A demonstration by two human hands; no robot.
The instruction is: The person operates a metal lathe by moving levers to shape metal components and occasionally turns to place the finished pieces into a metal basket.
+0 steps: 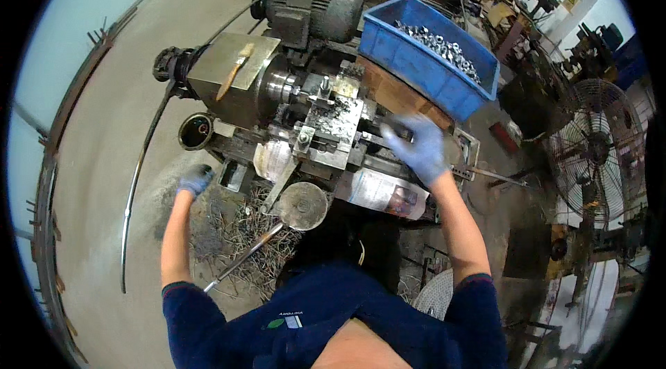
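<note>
My left hand (196, 179), in a blue-grey glove with dark fingertips, is at the left of a small metal lathe, beside a square metal tube end (233, 176). Its fingers are curled; whatever they hold, if anything, is hidden. My right hand (423, 149), in a like glove, is over the lathe's right end. Motion smears its fingers, so their grip is unclear. Between the hands sits the tool slide (334, 119), strewn with metal chips, facing the shiny chuck (277, 84). A wooden-handled brush (234, 72) lies on the headstock cover (208, 64).
A blue crate (416, 64) of small metal parts stands behind the lathe on the right. A motor (312, 12) sits at the back. Nearer are a round metal disc (303, 206), a long bar (243, 258), a printed sheet (388, 193) and piled shavings (243, 244). A caged fan (593, 150) stands right.
</note>
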